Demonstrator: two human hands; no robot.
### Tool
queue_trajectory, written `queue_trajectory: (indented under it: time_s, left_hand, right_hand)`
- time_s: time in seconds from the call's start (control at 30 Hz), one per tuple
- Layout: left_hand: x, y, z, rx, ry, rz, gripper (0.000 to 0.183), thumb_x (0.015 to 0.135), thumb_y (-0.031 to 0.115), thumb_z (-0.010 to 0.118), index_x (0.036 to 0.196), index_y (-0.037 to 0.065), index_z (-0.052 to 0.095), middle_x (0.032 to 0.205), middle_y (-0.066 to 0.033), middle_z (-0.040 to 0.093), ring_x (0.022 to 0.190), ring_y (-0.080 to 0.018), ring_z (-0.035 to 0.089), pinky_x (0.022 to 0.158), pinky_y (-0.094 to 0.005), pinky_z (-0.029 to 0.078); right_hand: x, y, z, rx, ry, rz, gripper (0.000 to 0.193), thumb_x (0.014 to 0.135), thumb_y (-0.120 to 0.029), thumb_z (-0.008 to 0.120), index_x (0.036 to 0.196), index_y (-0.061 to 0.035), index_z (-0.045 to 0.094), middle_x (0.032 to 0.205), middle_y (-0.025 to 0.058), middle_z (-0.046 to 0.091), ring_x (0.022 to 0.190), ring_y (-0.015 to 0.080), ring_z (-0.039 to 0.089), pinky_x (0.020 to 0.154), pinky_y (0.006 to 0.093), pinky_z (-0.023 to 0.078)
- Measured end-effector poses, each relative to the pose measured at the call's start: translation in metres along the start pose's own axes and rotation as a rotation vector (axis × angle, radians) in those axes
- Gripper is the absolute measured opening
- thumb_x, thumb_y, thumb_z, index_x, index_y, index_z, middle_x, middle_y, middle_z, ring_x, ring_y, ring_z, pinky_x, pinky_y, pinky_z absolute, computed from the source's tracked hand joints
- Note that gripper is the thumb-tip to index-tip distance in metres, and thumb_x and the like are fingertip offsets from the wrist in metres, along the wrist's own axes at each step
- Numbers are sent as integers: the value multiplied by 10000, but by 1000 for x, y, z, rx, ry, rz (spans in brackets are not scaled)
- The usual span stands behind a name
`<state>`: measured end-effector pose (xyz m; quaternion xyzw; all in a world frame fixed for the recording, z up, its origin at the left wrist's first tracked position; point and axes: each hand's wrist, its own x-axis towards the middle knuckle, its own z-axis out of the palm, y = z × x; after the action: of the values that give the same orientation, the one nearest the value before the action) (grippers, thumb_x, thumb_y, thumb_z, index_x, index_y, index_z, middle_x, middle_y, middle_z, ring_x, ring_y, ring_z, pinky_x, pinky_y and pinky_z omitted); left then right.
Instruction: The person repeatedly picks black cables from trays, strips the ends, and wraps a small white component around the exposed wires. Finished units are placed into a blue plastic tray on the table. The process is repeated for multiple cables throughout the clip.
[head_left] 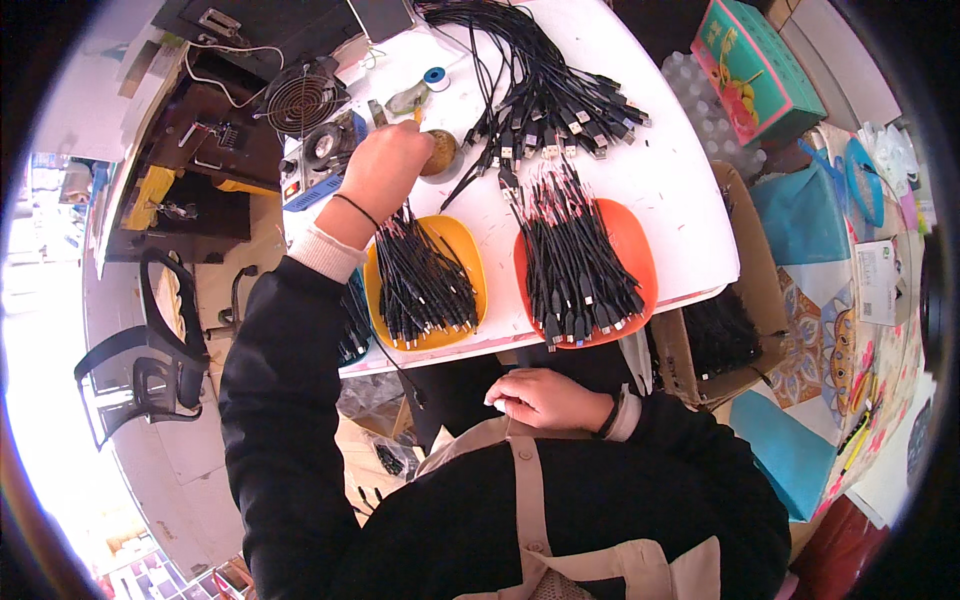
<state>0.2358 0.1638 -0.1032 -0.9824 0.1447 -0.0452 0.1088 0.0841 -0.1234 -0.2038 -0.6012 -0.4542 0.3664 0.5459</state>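
My left hand (385, 165) reaches over the table with its fingers closed together. Whatever they grip is hidden, though a small orange-yellow tip (417, 115) shows just beyond the knuckles. Right beside the fingertips stands a small round tin (441, 168) with a brown, rough filling. Low at my lap, in front of my apron, rests my right hand (550, 398), fingers curled in and nothing seen in them. Below my left wrist a yellow tray (480, 275) bears a bundle of short black cables (425, 290). Another bundle of cables (575, 270) with stripped wire ends lies in an orange tray (640, 250).
Long black USB cables (550, 90) spread over the table's far side. A fan with a round guard (303, 103), a blue-edged device (325, 150) and a solder spool (436, 79) stand far left. A cardboard box (680, 360) of black parts sits right of the table; an office chair (150, 350) is left.
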Motion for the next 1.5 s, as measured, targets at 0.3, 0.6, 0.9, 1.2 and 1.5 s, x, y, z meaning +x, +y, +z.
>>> queue_trajectory:
  time_s: [0.3,0.6,0.9,1.2,1.5]
  left_hand:
    - [6,-2,5,-14,-74,-44,68,791,54,584,809,24,642,829,-136,609,795,-321,636,717,-400,519]
    - [-39,-39,-27,-383,261,-99,104,790,81,644,867,21,684,795,-162,624,771,-341,614,708,-401,497]
    - [-79,-101,-20,-173,180,-285,121,825,123,619,780,11,630,786,-170,613,795,-349,617,728,-431,500]
    - [-70,-123,-1,-34,65,-289,112,809,126,642,786,17,650,806,-167,625,804,-349,621,731,-426,507]
    - [-55,-123,1,59,-37,-251,116,825,120,622,801,15,667,832,-177,638,814,-349,638,733,-427,518]
  right_hand:
    - [0,-1,-2,51,11,1,125,888,-80,538,978,-11,592,940,137,645,921,312,625,829,399,492]
    - [1,3,4,-18,17,-17,132,888,-86,546,995,-26,597,944,127,648,901,300,631,799,381,499]
    - [6,1,9,-60,-33,26,141,894,-101,527,984,-20,598,920,131,648,888,302,630,801,390,497]
    - [7,1,7,-53,-36,29,132,897,-102,525,981,-28,596,909,123,648,884,293,628,798,385,496]
    - [7,1,6,-34,-41,31,132,899,-111,532,978,-25,594,917,125,645,888,301,623,801,390,493]
